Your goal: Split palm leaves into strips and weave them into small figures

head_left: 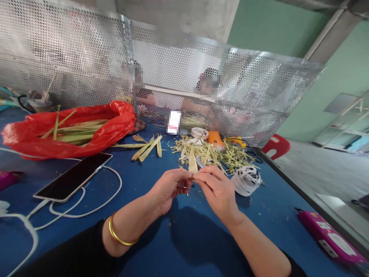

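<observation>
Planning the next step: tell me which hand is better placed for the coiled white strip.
Probably the right hand: the coiled white strip sits beside it, while the left hand is farther off. Both appear to hold the pale leaf.

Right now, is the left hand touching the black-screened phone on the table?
Apart: the head view shows blue table and white cable between left hand and phone.

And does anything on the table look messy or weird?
Yes: pale yellow-green plant scraps are strewn over the blue table behind the white coiled strip, looking messy, whereas long green leaves lie together in the red plastic bag.
</observation>
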The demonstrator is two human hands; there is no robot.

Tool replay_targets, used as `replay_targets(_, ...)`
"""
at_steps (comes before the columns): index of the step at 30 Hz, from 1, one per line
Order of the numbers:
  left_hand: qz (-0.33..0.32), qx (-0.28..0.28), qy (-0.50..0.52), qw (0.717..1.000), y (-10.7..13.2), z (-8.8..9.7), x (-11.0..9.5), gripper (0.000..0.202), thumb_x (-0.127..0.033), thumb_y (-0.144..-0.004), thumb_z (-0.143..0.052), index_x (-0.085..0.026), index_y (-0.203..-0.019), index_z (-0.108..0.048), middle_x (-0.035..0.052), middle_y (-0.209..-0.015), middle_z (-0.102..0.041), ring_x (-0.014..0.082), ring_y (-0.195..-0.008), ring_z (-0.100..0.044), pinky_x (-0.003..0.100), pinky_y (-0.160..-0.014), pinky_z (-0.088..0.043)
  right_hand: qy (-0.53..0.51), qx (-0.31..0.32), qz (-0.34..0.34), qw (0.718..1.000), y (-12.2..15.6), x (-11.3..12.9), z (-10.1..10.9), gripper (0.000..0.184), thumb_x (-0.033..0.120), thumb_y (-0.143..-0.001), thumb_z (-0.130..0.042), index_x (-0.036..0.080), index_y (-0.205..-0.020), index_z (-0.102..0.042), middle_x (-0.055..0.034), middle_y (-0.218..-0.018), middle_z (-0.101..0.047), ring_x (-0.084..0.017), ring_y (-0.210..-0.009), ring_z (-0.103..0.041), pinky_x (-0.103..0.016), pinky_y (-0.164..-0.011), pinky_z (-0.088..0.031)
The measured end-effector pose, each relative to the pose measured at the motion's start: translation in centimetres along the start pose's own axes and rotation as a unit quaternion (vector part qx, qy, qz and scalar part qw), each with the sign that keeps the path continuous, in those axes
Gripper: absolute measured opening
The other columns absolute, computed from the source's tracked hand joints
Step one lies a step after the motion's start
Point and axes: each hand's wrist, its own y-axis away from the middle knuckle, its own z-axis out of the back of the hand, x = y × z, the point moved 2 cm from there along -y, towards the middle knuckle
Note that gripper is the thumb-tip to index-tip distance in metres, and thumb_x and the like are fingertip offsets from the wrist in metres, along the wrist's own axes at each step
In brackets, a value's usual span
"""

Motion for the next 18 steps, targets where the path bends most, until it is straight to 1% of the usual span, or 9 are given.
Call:
replay_targets(6,0.003,0.011,0.001,1.000,-0.12,0.12,0.12,0.013,-0.025,-0.066,-0.068,-0.015,-0.066,-0.060,-0.0007,-0.059,-0.056,0.0094,-0.057,-0.051,0.022,-0.058,-0.041,-0.014,0.002,-0.011,1.000,-0.22,-0.24,0.22,0.017,0.010,-0.086,-0.055,0.022,-0.087,-0.067,-0.0033,-0.083,-0.061,-0.015,-0.075,-0.061,-0.027,-0.069,-0.050)
replay_targets(12,0.004,0.026,-0.004,1.000,0.02,0.04,0.12,0.014,-0.026,-0.066,-0.069,-0.015,-0.067,-0.062,0.0005,-0.062,-0.059,0.0106,-0.061,-0.053,0.022,-0.058,-0.040,0.002,-0.002,-0.004,1.000,-0.38,-0.01,0.37,0.016,0.011,-0.087,-0.053,0.020,-0.084,-0.066,-0.0038,-0.081,-0.061,-0.015,-0.073,-0.061,-0.027,-0.068,-0.049)
replay_targets(18,0.007,0.018,-0.004,1.000,-0.10,0.01,0.33,0.015,-0.026,-0.064,-0.071,-0.012,-0.069,-0.067,0.0032,-0.067,-0.063,0.0110,-0.063,-0.055,0.023,-0.061,-0.041,0.030,0.012,-0.017,0.999,-0.36,0.08,0.31,0.016,0.013,-0.088,-0.051,0.021,-0.083,-0.064,-0.0049,-0.082,-0.061,-0.017,-0.075,-0.059,-0.031,-0.069,-0.048)
